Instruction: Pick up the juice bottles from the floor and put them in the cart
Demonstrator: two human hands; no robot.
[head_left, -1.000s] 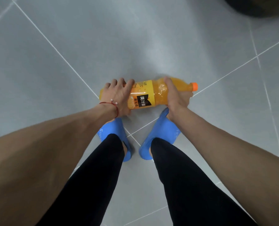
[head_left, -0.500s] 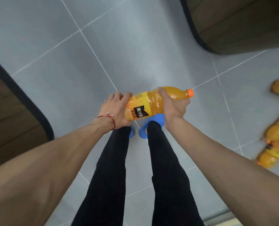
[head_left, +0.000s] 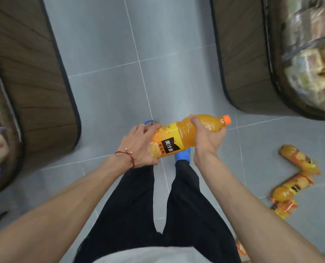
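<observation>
The carry step is in hand: one juice bottle (head_left: pixel 178 137) is off the floor (head_left: pixel 110 92), held level in front of the person's legs, its orange cap (head_left: pixel 226 119) pointing toward two o'clock. The left hand (head_left: pixel 139 147) grips the base end, fingers curled over the label. The right hand (head_left: pixel 207 141) is wrapped round the shoulder just below the cap, thumb on top. Other bottles (head_left: pixel 298 162) lie on the tiles at about four o'clock, near each other and blurred. Wood-sided shelving units (head_left: pixel 34 82) stand at ten and one o'clock. The cart is not in view, so the next move likely calls for turning to find it, keeping both grips firm, and lowering the bottle in before coming for the ones at four o'clock.
</observation>
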